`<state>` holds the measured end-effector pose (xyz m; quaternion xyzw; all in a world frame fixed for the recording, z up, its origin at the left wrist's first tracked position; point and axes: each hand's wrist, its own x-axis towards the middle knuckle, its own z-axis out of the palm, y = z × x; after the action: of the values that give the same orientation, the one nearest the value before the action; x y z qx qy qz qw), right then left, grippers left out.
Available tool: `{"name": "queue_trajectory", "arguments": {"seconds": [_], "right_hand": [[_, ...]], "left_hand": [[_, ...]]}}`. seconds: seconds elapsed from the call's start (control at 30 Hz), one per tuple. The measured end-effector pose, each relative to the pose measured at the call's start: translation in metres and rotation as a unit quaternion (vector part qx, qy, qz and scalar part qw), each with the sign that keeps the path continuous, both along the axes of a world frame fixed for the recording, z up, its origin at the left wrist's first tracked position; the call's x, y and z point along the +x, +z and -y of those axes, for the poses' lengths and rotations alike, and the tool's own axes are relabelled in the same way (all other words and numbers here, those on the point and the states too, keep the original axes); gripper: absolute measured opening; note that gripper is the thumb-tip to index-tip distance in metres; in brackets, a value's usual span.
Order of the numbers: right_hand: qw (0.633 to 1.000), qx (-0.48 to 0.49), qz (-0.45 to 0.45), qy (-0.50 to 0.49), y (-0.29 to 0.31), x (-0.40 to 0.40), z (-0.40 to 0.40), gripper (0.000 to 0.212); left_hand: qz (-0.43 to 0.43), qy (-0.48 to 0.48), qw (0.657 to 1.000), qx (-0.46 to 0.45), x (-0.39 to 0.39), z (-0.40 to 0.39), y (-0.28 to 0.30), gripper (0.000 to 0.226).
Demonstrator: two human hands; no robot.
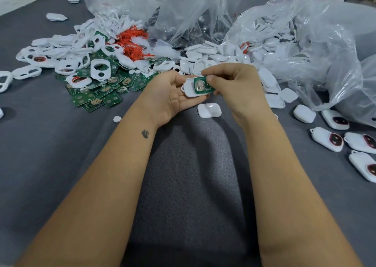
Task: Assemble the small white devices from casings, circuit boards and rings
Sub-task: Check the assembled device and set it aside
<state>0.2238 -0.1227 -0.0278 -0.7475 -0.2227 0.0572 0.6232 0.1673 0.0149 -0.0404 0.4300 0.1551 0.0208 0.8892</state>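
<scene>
A single wide-angle view is taken from the head, angled forward and down; the counter [50,165] is seen close below, both forearms reaching out from the bottom edge; no second view is given.

Circuit boards [95,95] left, bags [295,42] behind, finished devices [345,140] right.

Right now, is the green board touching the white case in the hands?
Touching. The head view shows the green circuit board lying on the white casing, pinched by the right hand while the left hand holds the casing.
</scene>
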Motion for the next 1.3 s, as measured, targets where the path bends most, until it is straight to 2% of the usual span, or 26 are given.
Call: {"name": "queue_trajectory", "arguments": {"seconds": [0.57,0.77,0.93,1.07,1.13,1.23,1.3], "right_hand": [[0.998,-0.033,0.011,-0.056,-0.002,-0.004,-0.011,0.02],[0.994,-0.053,0.031,-0.086,-0.004,-0.003,-0.013,0.027],[0.987,-0.076,0.062,-0.123,-0.008,-0.004,-0.017,0.032],[0.977,-0.116,0.094,-0.15,-0.008,-0.003,-0.015,0.045],[0.982,-0.117,0.068,-0.136,-0.01,-0.001,-0.012,0.045],[0.993,-0.056,-0.021,-0.103,-0.011,0.002,-0.012,0.023],[0.991,-0.039,-0.035,-0.119,-0.008,0.007,-0.007,0.024]], "left_hand": [[0.011,-0.023,1.0,0.016,0.001,0.003,-0.001,0.043],[0.014,-0.01,1.0,0.017,0.002,0.002,-0.004,0.036],[0.051,-0.024,0.989,0.14,-0.001,0.003,-0.009,0.023],[0.052,-0.018,0.984,0.167,-0.001,0.002,-0.012,0.021],[0.053,-0.009,0.985,0.162,-0.001,0.001,-0.011,0.02],[0.059,0.015,0.989,0.131,-0.001,0.001,-0.008,0.019],[0.05,0.038,0.992,0.113,-0.001,0.001,-0.006,0.017]]}}
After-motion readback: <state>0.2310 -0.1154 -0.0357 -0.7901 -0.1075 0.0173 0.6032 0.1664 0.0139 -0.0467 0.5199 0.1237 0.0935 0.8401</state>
